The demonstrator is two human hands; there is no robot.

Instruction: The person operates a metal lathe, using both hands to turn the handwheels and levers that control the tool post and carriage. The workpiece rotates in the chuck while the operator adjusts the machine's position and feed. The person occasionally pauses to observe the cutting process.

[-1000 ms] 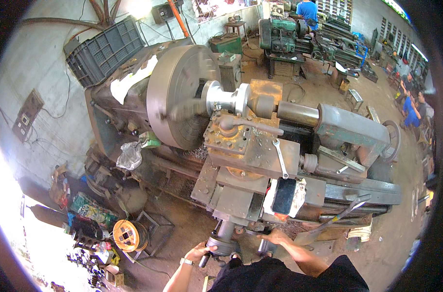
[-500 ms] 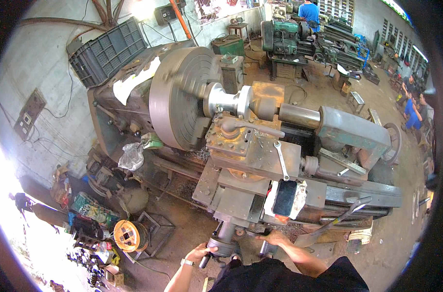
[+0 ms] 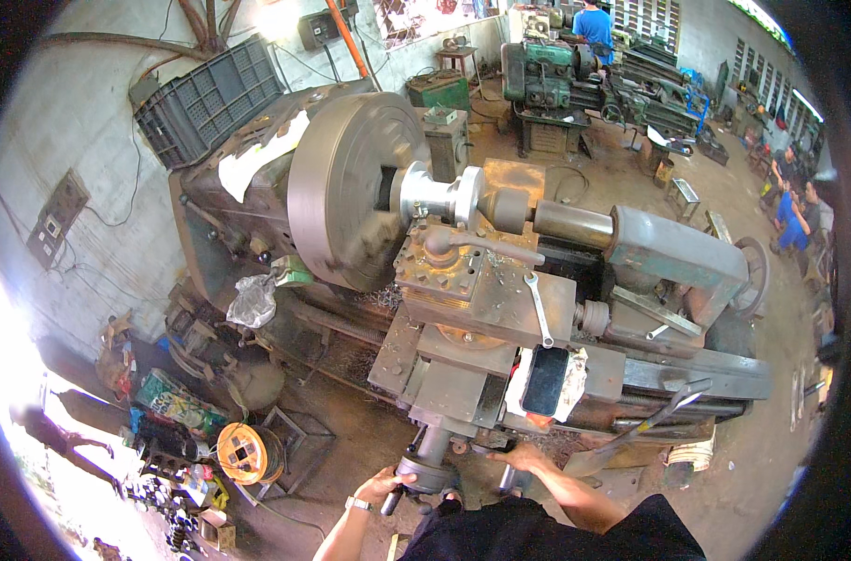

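Observation:
I stand at a big metal lathe. My left hand (image 3: pixel 379 485), a watch on its wrist, is closed on the rim of the cross-slide handwheel (image 3: pixel 429 471). My right hand (image 3: pixel 523 457) is closed on a dark lever (image 3: pixel 488 450) on the carriage front, its fingertips partly hidden. Beyond my hands is the tool post (image 3: pixel 439 266) with its long clamp handle (image 3: pixel 496 248). Behind it a shiny metal workpiece (image 3: pixel 435 194) sits between the large round chuck (image 3: pixel 346 192), its face blurred, and the tailstock (image 3: pixel 678 245).
A spanner (image 3: pixel 539 309) lies on the slide; a phone (image 3: pixel 545 381) rests on a white cloth beside it. A long-handled flat tool (image 3: pixel 655 418) leans at the right. A cable reel (image 3: pixel 249 454) stands on the floor at left. Other people (image 3: pixel 800 220) are far right; one works by another lathe.
The chuck has turned, with its dark jaw slot now in a different place. Both my hands stay where they were. A dark figure's outline in the bright doorway at left has shifted.

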